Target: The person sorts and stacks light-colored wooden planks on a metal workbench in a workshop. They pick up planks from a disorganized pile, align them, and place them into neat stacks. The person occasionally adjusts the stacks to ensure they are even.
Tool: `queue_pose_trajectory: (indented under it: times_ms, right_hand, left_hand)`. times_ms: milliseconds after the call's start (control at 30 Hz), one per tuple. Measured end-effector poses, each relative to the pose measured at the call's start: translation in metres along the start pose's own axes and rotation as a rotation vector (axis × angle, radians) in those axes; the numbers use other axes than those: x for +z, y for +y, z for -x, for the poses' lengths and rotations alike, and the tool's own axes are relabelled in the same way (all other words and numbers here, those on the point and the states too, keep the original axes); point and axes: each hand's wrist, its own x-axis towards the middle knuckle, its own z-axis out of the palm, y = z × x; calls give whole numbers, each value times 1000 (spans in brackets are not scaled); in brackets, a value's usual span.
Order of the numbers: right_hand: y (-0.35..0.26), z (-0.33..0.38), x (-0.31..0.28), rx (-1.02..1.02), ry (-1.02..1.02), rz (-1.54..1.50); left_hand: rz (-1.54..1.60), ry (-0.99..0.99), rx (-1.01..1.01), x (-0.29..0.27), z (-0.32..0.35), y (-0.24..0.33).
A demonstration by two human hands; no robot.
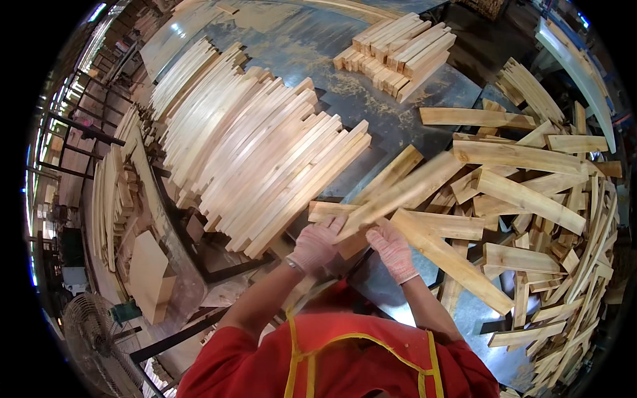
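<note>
My left hand (317, 245), in a pale pinkish work glove, is closed round the near end of a wooden slat (405, 192). That slat slants up and away to the right, its far part a little blurred. At its lower edge, close to the near end, my right hand (393, 251) has its gloved fingers curled in; their grip is partly hidden. Another slat (454, 262) lies just right of my right hand and points toward the lower right. Under the held slat, a further wooden piece (325, 211) shows beside my left fingers.
Left of centre, pale slats (265, 152) lie side by side in a long row on the metal table (345, 99). A stacked block of sticks (398, 53) sits at the back. Loose slats (531, 199) are heaped at right. A fan (99, 338) stands lower left, near a rack of boards (113, 205).
</note>
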Motion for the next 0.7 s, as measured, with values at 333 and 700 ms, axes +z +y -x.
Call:
queue_pose_trajectory:
  times_ms: [333,700]
  right_hand:
    - [-68,67,-99,-64,356,1539]
    - [-104,-22,52,-175,160,1517]
  left_hand:
    - [-184,389,-83,19,68,-137]
    - [-178,450,27,4,58,-154]
